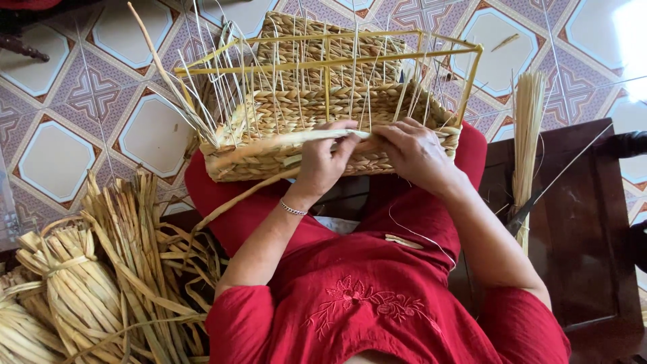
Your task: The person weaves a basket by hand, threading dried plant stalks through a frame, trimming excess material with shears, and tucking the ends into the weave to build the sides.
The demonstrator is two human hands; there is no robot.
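A half-woven straw basket (pixel 269 158) on a yellow wire frame (pixel 323 64) rests on my lap, with thin upright stakes sticking out of its rim. My left hand (pixel 323 162) pinches a flat pale straw strand (pixel 283 140) that runs along the near wall of the basket. My right hand (pixel 414 152) presses on the same strand and the rim just to the right, fingers curled. The two hands almost touch at the basket's near edge. A loose end of the strand trails down to the left.
Bundles of dried straw (pixel 81 283) lie on the floor at lower left. A thinner bundle of stalks (pixel 527 135) leans on a dark wooden bench (pixel 579 229) at right. Patterned tiles (pixel 60 121) cover the floor.
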